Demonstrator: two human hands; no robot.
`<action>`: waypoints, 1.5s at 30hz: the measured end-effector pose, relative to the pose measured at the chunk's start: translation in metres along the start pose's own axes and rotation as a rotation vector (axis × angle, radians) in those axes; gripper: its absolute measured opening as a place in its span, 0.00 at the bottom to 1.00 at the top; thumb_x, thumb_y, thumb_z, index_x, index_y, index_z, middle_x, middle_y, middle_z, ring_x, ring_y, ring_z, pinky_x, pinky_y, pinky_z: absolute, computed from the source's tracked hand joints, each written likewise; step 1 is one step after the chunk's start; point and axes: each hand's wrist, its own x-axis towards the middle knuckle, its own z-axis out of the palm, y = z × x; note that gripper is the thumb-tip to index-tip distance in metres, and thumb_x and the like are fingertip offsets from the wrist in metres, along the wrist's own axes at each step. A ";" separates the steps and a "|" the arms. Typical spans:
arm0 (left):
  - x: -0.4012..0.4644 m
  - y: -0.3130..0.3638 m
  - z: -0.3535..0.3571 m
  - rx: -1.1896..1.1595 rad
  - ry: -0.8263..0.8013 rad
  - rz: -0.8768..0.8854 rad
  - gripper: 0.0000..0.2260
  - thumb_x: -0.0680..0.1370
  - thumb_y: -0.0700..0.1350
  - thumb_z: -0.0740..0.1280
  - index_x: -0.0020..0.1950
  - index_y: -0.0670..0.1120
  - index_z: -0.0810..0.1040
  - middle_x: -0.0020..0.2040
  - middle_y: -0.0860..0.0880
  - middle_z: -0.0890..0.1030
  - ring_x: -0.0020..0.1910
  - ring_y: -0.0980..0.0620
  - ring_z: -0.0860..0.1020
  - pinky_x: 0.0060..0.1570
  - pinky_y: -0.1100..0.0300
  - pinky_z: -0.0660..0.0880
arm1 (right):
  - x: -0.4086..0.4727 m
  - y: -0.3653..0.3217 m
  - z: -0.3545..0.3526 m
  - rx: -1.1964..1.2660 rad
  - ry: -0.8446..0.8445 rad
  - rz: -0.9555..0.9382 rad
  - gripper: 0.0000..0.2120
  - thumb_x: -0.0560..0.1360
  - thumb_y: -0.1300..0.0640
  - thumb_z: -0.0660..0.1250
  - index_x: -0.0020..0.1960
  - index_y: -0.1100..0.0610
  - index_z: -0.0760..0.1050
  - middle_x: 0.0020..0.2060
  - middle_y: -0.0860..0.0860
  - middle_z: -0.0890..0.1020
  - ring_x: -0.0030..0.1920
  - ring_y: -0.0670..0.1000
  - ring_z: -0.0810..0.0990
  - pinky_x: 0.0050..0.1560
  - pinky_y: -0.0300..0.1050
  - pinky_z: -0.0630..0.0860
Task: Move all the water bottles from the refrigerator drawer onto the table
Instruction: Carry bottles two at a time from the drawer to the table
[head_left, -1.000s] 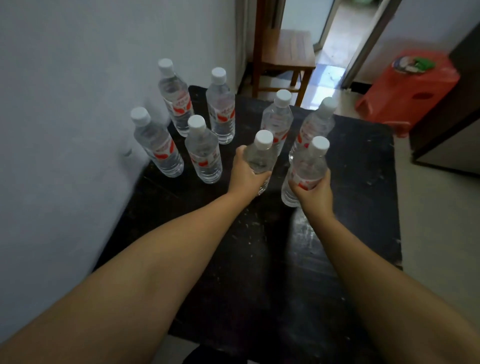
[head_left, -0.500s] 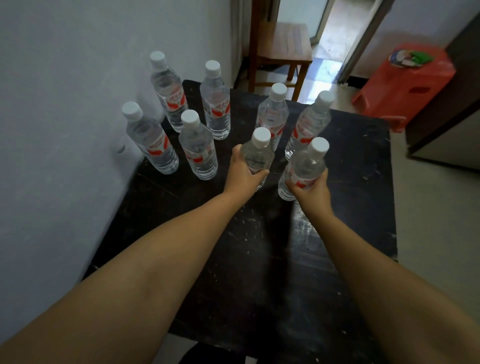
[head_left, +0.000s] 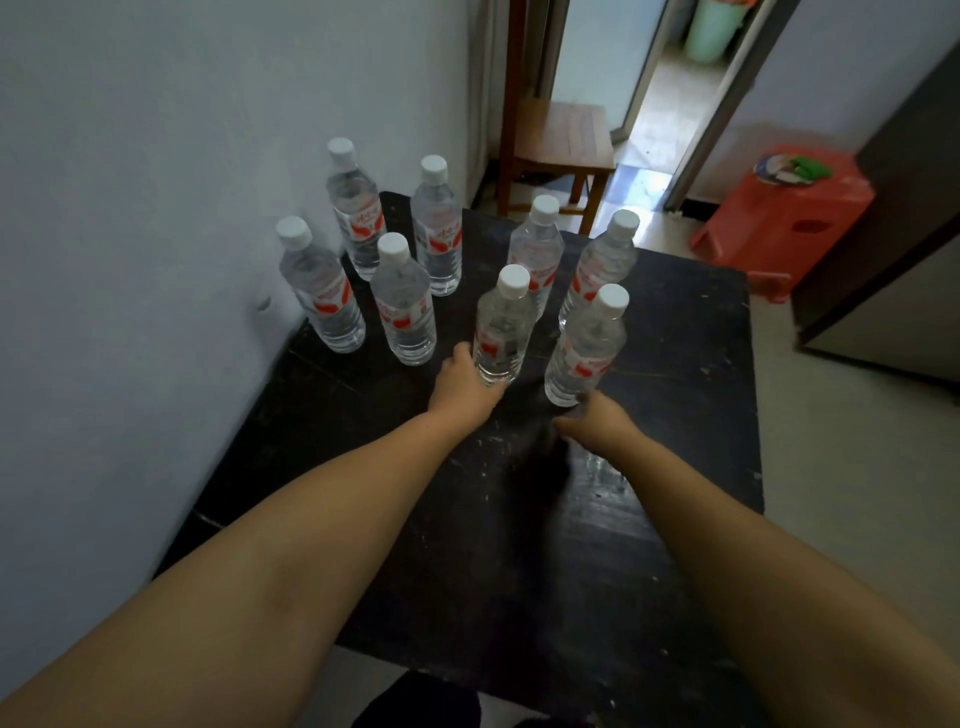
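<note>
Several clear water bottles with white caps and red labels stand upright on the far half of the black table (head_left: 675, 415). The two nearest bottles are the left one (head_left: 501, 332) and the right one (head_left: 584, 353). My left hand (head_left: 465, 387) rests against the base of the left one, thumb on its side, fingers not wrapped around it. My right hand (head_left: 597, 423) hovers just below the right one, off it, fingers loosely apart. Both bottles stand on their own. No refrigerator drawer is in view.
A white wall runs along the table's left edge. Beyond the table stand a wooden chair (head_left: 563, 140) and a red plastic stool (head_left: 789, 208). A dark cabinet (head_left: 909, 234) is at the right. The near half of the table is bare.
Both hands were gripping the two nearest bottles around the middle. They have set them down, slid down off them and pulled back slightly; the right hand has fully let go.
</note>
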 end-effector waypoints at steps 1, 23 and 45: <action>-0.003 -0.005 0.000 0.066 -0.057 -0.019 0.27 0.75 0.48 0.69 0.71 0.44 0.63 0.65 0.40 0.74 0.62 0.43 0.75 0.63 0.49 0.73 | -0.006 -0.005 0.002 -0.070 0.017 -0.027 0.25 0.73 0.54 0.70 0.68 0.59 0.71 0.62 0.57 0.77 0.62 0.57 0.76 0.59 0.46 0.73; -0.247 -0.121 0.065 0.277 0.130 -0.426 0.04 0.80 0.44 0.60 0.49 0.45 0.73 0.41 0.50 0.73 0.46 0.49 0.74 0.37 0.59 0.70 | -0.132 0.018 0.082 -1.006 -0.433 -0.719 0.18 0.77 0.55 0.63 0.66 0.57 0.69 0.61 0.57 0.73 0.61 0.59 0.74 0.59 0.53 0.74; -0.544 -0.179 0.196 -0.114 0.567 -0.953 0.11 0.76 0.43 0.62 0.57 0.42 0.77 0.58 0.41 0.79 0.55 0.42 0.78 0.52 0.56 0.73 | -0.349 0.096 0.176 -1.394 -0.665 -1.283 0.20 0.80 0.54 0.59 0.71 0.59 0.67 0.68 0.57 0.72 0.66 0.59 0.72 0.65 0.53 0.71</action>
